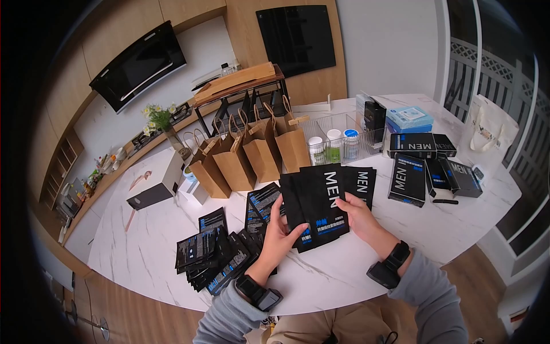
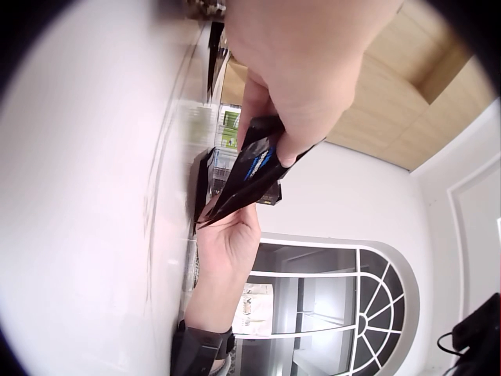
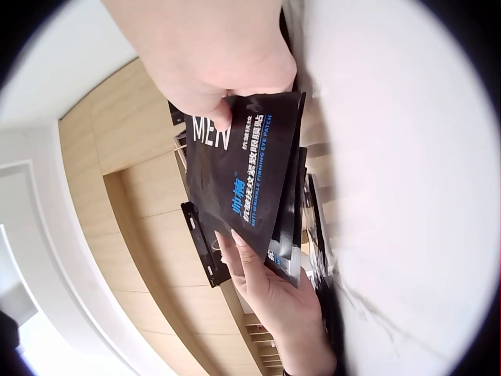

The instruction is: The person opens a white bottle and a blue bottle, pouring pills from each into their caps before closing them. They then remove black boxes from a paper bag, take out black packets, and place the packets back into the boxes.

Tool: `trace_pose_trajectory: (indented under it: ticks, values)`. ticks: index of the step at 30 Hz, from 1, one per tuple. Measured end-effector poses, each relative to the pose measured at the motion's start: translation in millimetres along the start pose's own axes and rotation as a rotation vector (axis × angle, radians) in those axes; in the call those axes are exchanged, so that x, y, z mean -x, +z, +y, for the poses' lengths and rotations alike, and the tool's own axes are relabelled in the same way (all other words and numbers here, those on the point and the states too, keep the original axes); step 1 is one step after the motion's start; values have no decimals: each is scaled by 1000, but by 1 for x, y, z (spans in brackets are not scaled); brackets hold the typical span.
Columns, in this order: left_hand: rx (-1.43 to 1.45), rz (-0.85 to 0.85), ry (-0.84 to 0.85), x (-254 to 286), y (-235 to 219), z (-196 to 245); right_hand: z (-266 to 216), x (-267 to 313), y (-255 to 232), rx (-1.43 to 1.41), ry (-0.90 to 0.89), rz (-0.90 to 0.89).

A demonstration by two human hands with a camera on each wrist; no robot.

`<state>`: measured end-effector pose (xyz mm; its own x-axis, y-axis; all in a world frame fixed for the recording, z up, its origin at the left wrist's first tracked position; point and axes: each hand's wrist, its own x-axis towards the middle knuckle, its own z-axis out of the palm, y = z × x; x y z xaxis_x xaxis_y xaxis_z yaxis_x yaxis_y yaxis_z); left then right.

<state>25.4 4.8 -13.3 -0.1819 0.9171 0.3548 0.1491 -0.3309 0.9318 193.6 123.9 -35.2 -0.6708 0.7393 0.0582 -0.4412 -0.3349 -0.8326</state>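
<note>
Both hands hold a small fanned stack of flat black eye patch packets (image 1: pixel 321 198), printed MEN in white with blue lettering, above the near part of the table. My left hand (image 1: pixel 279 236) grips the stack's left edge, thumb on the front. From the right side, my right hand (image 1: pixel 362 218) pinches it, thumb across the front near the word MEN. In the right wrist view the top packet (image 3: pixel 250 168) reads "anti-wrinkle firming eye patch". Another MEN packet (image 1: pixel 362 178) shows behind the right hand. Left of my left hand lies a loose pile of similar packets (image 1: pixel 229 261), mostly backs up.
Several brown paper bags (image 1: pixel 260 152) stand in a row behind the packets. A clear organizer (image 1: pixel 366 146) holds white-lidded bottles (image 1: pixel 333 146). Black MEN boxes (image 1: pixel 408 178) lie at the right, near a white bag (image 1: pixel 492 126). A white box (image 1: pixel 152 180) sits at the left.
</note>
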Motion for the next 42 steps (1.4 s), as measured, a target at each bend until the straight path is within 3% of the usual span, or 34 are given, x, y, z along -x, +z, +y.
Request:
trace_pose_trajectory:
  ticks: [4, 6, 19, 28, 30, 33, 37, 42]
  values:
    - [44, 19, -34, 0, 2, 3, 1, 0, 1, -14, -13, -1]
    - [-24, -1, 38, 0, 2, 0, 4, -1, -1, -3, -11, -19]
    - [-55, 91, 94, 0, 3, 1, 3, 2, 3, 106, 61, -78]
    - [-61, 115, -16, 0, -5, -3, 1, 3, 5, 94, 122, -41]
    - [-38, 135, 120, -1, -2, -5, 1, 3, 5, 106, 122, -35]
    - [1, 142, 104, -1, 2, 12, -1, 4, 7, 89, 148, -84]
    - [11, 201, 149, -2, 4, 10, 0, 4, 8, 114, 150, -73]
    - [47, 193, 90, -3, -2, -2, 1, 4, 5, 122, 106, -68]
